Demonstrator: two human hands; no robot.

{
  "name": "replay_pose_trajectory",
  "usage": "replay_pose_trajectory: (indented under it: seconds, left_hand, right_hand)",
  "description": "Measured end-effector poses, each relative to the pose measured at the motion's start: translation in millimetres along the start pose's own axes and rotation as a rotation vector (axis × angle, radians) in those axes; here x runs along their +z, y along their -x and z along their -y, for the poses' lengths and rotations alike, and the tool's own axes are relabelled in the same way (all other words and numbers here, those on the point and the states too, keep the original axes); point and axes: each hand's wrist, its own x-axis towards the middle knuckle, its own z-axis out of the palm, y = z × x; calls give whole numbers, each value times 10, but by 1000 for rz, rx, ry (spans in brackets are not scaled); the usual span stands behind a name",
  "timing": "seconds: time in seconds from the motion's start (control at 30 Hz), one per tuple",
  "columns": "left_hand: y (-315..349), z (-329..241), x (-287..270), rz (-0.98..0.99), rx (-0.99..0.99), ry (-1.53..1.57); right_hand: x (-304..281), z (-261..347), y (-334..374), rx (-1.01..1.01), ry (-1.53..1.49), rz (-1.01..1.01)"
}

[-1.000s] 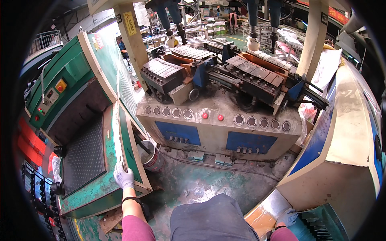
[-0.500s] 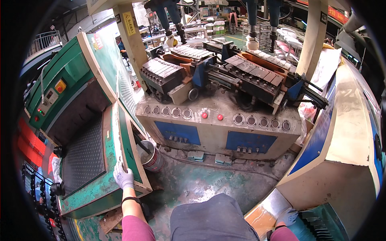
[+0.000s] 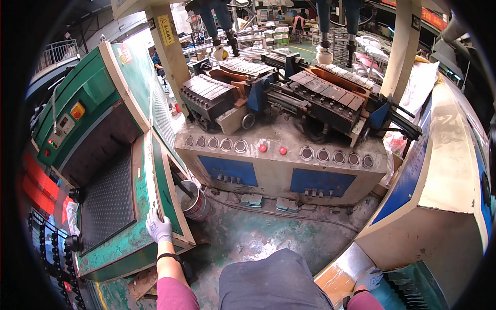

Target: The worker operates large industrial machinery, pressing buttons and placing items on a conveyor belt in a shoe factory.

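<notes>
My left hand [image 3: 158,227], in a pale glove, rests on the near corner edge of a green machine [image 3: 111,245]. Its fingers stretch forward along that edge, holding nothing I can see. At lower right, my gloved right hand [image 3: 369,279] lies with fingers extended beside a blue-green finned part [image 3: 413,284], next to a metal ledge [image 3: 351,262]. Part of that hand blends into the part, so the contact is unclear. Ahead stands a beige press [image 3: 274,175] with round buttons along its front and orange-lined clamp blocks [image 3: 325,93] on top.
A bucket [image 3: 195,204] stands between the green machine and the press. Two foot pedals [image 3: 268,202] and a cable lie on the worn floor before the press. Another beige machine [image 3: 423,237] flanks me at right. Metal pistons [image 3: 323,31] hang above the clamp blocks.
</notes>
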Motion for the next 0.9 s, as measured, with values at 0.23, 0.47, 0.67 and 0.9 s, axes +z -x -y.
replay_pose_trajectory:
  seconds: [0.23, 0.47, 0.67, 0.9]
  left_hand:
    - [10, 35, -12, 4, -3, -8]
    - [6, 13, 5, -6, 4, -5]
    - [8, 25, -1, -13, 10, -3]
    - [2, -16, 6, -5, 6, -4]
  right_hand:
    - [-5, 31, -58, 30, 65, 79]
    - [700, -230, -322, 8, 34, -67]
    - [742, -231, -337, 7, 48, -68]
    - [582, -183, -302, 23, 51, -9]
